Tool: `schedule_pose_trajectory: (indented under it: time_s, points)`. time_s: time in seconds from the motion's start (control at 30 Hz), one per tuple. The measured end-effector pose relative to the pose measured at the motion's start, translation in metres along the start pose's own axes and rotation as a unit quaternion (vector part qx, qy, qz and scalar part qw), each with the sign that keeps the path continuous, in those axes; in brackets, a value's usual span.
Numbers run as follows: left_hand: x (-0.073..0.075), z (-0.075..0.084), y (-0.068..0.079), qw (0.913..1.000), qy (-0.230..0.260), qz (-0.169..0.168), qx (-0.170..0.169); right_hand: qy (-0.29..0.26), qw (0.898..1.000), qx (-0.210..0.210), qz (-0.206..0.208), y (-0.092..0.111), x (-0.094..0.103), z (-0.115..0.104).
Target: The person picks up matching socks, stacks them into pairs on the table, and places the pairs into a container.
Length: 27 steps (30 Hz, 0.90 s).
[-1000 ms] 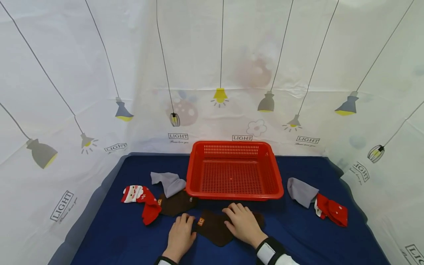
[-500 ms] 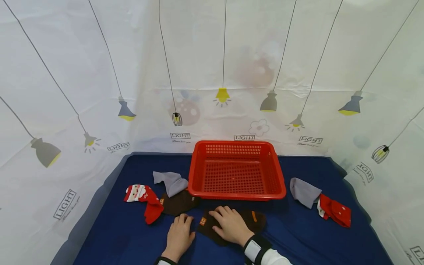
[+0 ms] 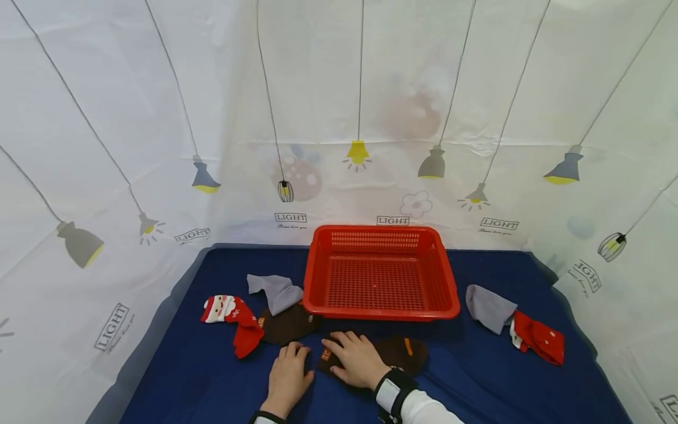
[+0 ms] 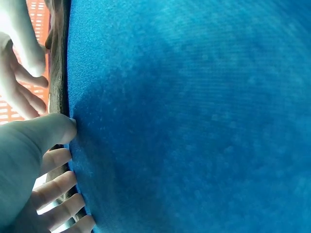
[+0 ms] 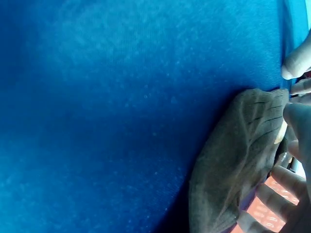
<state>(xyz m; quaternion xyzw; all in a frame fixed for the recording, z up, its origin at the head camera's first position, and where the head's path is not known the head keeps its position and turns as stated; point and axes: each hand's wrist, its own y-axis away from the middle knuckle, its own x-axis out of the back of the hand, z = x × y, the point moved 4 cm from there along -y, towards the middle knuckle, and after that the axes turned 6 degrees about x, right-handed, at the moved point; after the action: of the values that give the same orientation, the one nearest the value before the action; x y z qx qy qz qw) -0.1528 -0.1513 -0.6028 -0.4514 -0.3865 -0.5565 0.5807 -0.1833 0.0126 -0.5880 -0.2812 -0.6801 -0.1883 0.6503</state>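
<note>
A dark brown sock [image 3: 398, 352] with an orange patch lies on the blue cloth, in front of the red basket. My right hand [image 3: 356, 359] lies over its left part and hides some of it; the fingers are relaxed and spread. In the right wrist view, those fingers reach along the ribbed end of the brown sock [image 5: 228, 160]. Just left of it, my left hand [image 3: 288, 377] rests on the cloth with loosely bent fingers, holding nothing. Farther left lies a second brown sock [image 3: 286, 325], partly under a grey sock [image 3: 276, 294].
The red plastic basket [image 3: 449, 294] stands at the back middle. A red Santa sock [image 3: 245, 324] lies to the left. At the right are another grey sock [image 3: 489, 309] and another red sock [image 3: 540, 340], touching. A white printed curtain [image 3: 339, 76] closes off the back and sides.
My right hand has slid left along the brown sock, uncovering its right part with the orange stripe. My left hand has stayed in nearly the same place.
</note>
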Motion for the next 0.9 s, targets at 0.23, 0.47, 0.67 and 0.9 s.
schedule_pose_trajectory:
  time_s: [0.23, 0.47, 0.67, 0.9]
  points:
    - [0.0, 0.0, -0.001, 0.9997, 0.01, -0.018, 0.014, 0.01, 1.0, -0.001, -0.013, -0.006, -0.006, -0.003]
    - [0.0, -0.002, -0.001, 0.9992, 0.019, -0.023, 0.026, 0.017, 0.999, -0.022, -0.04, -0.01, -0.012, -0.003]
    - [0.0, -0.002, 0.001, 0.9995, 0.025, -0.007, 0.018, 0.009, 0.999, -0.021, -0.049, -0.01, -0.012, -0.004]
    - [0.0, -0.002, -0.001, 0.9993, 0.026, -0.016, 0.022, 0.003, 0.999, -0.018, -0.044, -0.01, -0.013, -0.005]
